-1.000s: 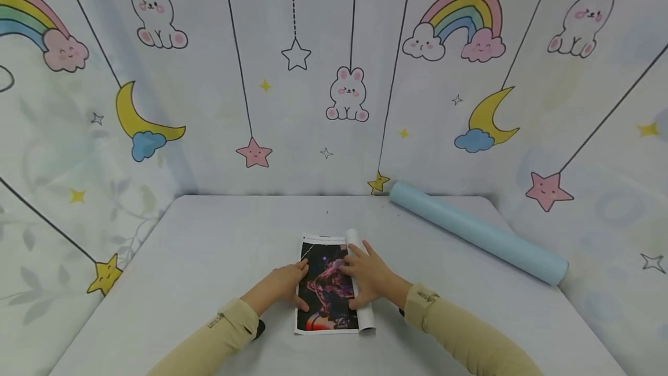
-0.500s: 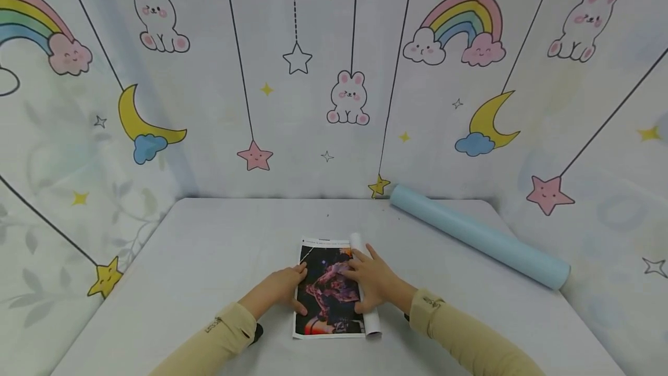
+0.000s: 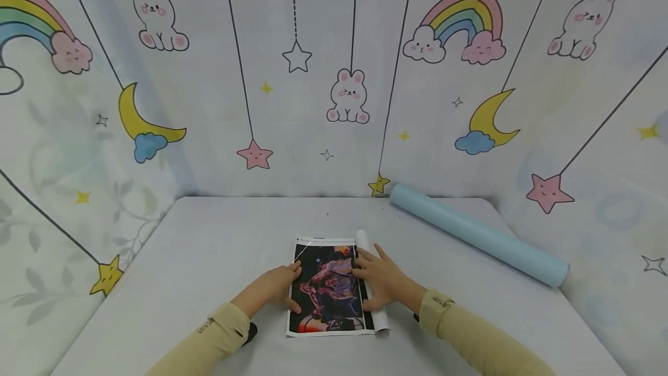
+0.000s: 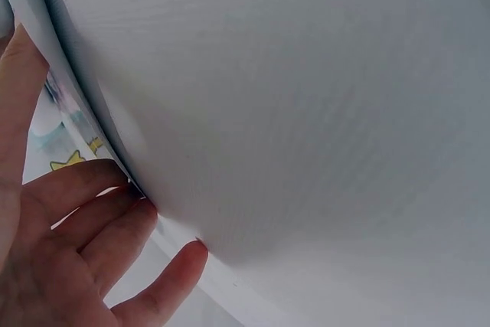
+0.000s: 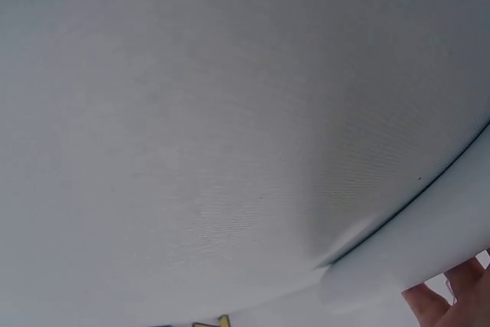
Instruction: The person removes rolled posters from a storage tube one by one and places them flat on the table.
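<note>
In the head view a printed poster (image 3: 327, 289), dark with pink and purple shapes, lies partly unrolled on the white table. Its right side is still a white paper roll (image 3: 362, 239). My left hand (image 3: 271, 290) rests at the poster's left edge, fingertips and thumb on its margin; the left wrist view has these fingers (image 4: 115, 243) extended along the edge. My right hand (image 3: 385, 278) lies spread across the roll, fingertips and thumb reaching onto the print. In the right wrist view the roll (image 5: 417, 239) hides most of that hand, with a few fingers (image 5: 452, 300) showing behind it.
A long light-blue roll (image 3: 477, 234) lies diagonally at the table's back right. The white table (image 3: 224, 231) meets a backdrop curtain (image 3: 209, 74) printed with rabbits, stars, moons and rainbows.
The roll and my right hand have moved right, and a wider strip of the print shows. My left hand has shifted slightly left with the poster's edge.
</note>
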`<state>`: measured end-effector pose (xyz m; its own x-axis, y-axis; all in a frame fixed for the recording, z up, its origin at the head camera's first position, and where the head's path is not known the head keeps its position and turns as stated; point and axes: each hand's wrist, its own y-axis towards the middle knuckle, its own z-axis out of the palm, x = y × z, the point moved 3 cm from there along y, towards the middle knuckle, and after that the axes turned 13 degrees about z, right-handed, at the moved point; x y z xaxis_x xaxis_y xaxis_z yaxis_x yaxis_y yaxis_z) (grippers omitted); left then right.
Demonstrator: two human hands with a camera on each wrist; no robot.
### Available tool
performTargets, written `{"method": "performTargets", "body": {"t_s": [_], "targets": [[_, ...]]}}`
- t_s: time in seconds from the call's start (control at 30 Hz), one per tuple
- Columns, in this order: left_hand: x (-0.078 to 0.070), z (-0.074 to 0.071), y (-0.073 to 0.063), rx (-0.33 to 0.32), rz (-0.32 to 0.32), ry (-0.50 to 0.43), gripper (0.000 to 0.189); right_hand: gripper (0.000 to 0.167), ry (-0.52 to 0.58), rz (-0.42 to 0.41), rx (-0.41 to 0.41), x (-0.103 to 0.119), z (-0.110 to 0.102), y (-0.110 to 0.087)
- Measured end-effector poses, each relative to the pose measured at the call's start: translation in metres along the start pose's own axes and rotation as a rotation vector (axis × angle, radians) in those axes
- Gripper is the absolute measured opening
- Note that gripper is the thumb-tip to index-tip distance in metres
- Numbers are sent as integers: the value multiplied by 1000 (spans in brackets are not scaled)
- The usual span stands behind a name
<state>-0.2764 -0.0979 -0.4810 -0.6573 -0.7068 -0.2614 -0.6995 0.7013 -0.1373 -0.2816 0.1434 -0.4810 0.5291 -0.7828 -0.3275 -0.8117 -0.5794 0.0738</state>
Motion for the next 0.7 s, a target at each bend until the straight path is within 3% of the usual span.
{"method": "performTargets", "body": {"t_s": [0.43,0.7], "targets": [[1,1,0,4,-5,-13,94,71,92,22,-13,-8,7,-9],[2,0,0,-2,8,-17,93,70,94,42,-20,-12,7,-12]]}}
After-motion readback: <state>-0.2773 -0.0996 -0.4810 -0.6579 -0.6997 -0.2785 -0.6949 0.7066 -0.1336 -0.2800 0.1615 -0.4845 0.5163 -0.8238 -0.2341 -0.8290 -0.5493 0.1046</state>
